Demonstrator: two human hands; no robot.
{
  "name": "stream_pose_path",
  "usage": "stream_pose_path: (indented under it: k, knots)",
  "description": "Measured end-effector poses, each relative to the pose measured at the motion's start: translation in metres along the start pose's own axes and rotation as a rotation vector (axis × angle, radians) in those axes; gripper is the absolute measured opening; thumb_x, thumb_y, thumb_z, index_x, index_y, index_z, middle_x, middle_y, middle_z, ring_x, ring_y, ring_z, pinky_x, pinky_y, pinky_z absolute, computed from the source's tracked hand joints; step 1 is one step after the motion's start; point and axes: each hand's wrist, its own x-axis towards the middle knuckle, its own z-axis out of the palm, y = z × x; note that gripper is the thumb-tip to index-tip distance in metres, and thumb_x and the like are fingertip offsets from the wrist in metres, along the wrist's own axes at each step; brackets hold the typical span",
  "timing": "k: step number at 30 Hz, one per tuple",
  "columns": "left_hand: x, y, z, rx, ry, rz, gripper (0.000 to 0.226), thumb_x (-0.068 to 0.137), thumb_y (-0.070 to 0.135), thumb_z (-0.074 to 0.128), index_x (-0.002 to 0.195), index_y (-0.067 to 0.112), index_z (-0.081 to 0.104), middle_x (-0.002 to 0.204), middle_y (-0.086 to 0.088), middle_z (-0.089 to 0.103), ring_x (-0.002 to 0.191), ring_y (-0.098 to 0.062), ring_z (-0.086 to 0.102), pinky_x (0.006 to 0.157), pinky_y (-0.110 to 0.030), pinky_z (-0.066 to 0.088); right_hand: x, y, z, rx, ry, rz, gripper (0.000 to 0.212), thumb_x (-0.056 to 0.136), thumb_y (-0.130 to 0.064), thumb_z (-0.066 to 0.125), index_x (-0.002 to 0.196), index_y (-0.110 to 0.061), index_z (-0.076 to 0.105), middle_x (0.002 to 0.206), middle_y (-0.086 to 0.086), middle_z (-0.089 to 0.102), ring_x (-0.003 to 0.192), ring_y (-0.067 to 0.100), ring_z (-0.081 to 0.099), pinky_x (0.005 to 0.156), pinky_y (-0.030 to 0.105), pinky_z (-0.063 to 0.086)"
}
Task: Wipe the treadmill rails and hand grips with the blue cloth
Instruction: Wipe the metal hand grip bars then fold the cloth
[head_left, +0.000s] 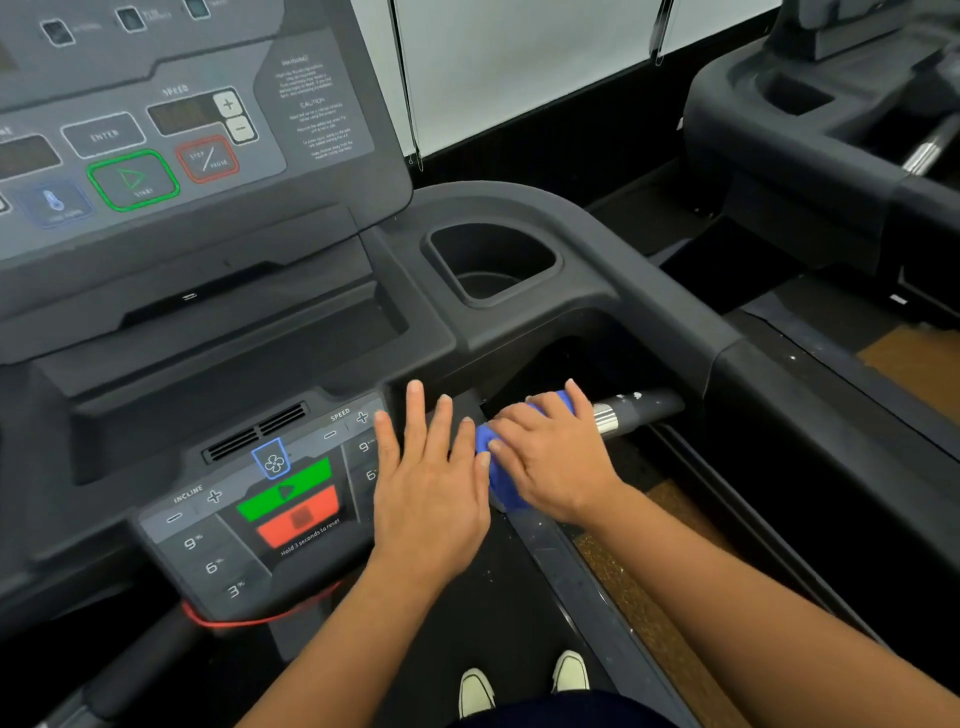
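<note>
- Head view: the right hand (553, 457) lies palm down over the blue cloth (501, 480), its fingers curled round the cloth and the hand grip (636, 410) beneath, pressing the cloth onto the bar.
- The cloth wraps the bar; blue shows past the fingertips on the left, below the knuckles, and as a small patch between the index finger and thumb.
- To the right of those fingers the bar runs on bare: a silver band, then a black section with pale flecks that meets the dark rail (810, 395).
- The left hand (431, 488) is flat and loose, fingers straight and slightly spread, grasping nothing; its little finger touches the cloth's left end.
- The left fingertips point toward the lower control panel (249, 509) and cover its right edge, hiding part of the speed buttons.
- How much of the grip lies under the cloth cannot be told.
- Both forearms leave the frame at the bottom; the upper console (156, 130) is blurred, its small print unreadable.
</note>
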Motion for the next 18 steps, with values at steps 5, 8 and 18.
stream_pose_path:
  k: [5,8,18]
  knots:
    - [0.000,0.003,0.003,0.055,-0.076,0.026,0.054,0.095,0.038,0.028,0.125,0.008,0.060,0.135,-0.013,0.056,0.143,-0.037,0.023,0.115,-0.058,0.001,-0.020,0.041,0.001,-0.020,0.010,-0.027,0.043,0.098,-0.047,0.024,0.125,-0.032,0.054,0.122,-0.010,0.055,0.122,0.021,0.044,0.110,0.052,0.014]
    - [0.000,0.001,0.002,0.075,-0.103,0.030,0.052,0.095,0.038,0.029,0.126,0.009,0.060,0.122,-0.010,0.064,0.138,-0.034,0.035,0.114,-0.061,0.001,-0.002,0.041,-0.005,-0.025,-0.046,0.130,0.048,0.096,-0.048,0.016,0.107,-0.031,0.060,0.106,-0.012,0.058,0.108,0.019,0.048,0.110,0.051,0.015]
    - [0.001,0.003,0.004,0.063,-0.088,0.017,0.047,0.096,0.035,0.034,0.125,0.010,0.060,0.112,-0.008,0.069,0.131,-0.032,0.045,0.114,-0.062,0.005,-0.011,0.063,-0.003,-0.035,-0.011,0.140,0.045,0.096,-0.046,0.019,0.106,-0.030,0.060,0.105,-0.011,0.057,0.108,0.020,0.048,0.110,0.052,0.015]
